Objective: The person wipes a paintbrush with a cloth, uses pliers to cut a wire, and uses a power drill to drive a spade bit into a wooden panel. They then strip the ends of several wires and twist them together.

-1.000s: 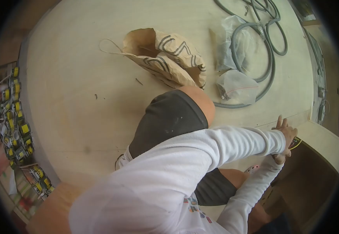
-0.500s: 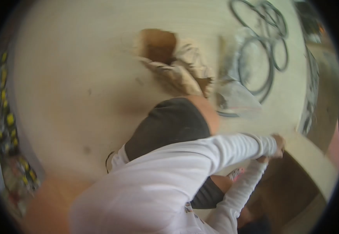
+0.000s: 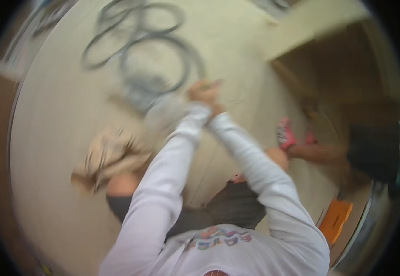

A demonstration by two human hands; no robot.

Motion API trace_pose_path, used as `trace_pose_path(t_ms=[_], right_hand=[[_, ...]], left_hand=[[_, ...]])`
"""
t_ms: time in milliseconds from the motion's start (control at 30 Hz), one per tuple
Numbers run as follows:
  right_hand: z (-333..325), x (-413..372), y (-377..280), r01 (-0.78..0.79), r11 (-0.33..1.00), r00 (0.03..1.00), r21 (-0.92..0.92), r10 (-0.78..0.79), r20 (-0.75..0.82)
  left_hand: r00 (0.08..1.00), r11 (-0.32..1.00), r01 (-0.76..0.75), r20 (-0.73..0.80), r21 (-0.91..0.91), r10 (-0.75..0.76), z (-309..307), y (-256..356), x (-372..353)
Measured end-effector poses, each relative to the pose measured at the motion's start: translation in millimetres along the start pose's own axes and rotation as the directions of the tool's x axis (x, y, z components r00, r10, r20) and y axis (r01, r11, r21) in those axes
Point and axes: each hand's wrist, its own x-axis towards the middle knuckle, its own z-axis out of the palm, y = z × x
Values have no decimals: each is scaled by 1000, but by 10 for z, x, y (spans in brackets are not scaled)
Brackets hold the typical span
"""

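My left hand point(image 3: 202, 92) and my right hand point(image 3: 218, 108) are pressed together in front of me, above the floor. Motion blur smears both. The left hand looks closed, with a thin dark tip sticking out at its right side that I cannot identify. Most of the right hand is hidden behind the left, so its fingers do not show. Just beyond the hands on the left lie coiled grey tubes point(image 3: 156, 36) and a clear plastic bag point(image 3: 163, 112). A crumpled brown paper bag point(image 3: 112, 152) rests by my left knee.
A large open cardboard box point(image 3: 328, 64) stands at the upper right. Close to it is another person's leg point(image 3: 319, 154) with a pink shoe point(image 3: 284, 133). An orange flat object point(image 3: 336, 221) lies at the lower right. The pale floor point(image 3: 57, 115) spreads around me.
My view has swung to the right, so the bag and tubes now appear further left. My hands stay together and now show near the middle, away from the box's edge.
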Motion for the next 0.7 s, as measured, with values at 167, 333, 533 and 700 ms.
trace_pose_path(t_ms=[167, 333, 533, 700], right_hand=[[-359, -477, 28, 297, 765, 905, 571, -35, -423], [-1023, -1271, 52, 26, 479, 999, 878, 17, -38], [-1661, -2432, -159, -196, 64, 978, 978, -63, 200], [-2565, -3197, -482, -449, 209, 891, 869, 31, 453]], left_hand=[[915, 838, 400, 104, -372, -391, -267, 1076, 29], [688, 535, 700, 648, -474, -326, -698, 1971, -227], [538, 532, 782, 784, -325, -311, -953, 2557, -729], [453, 572, 776, 866, -265, -212, -1355, 3943, -848]])
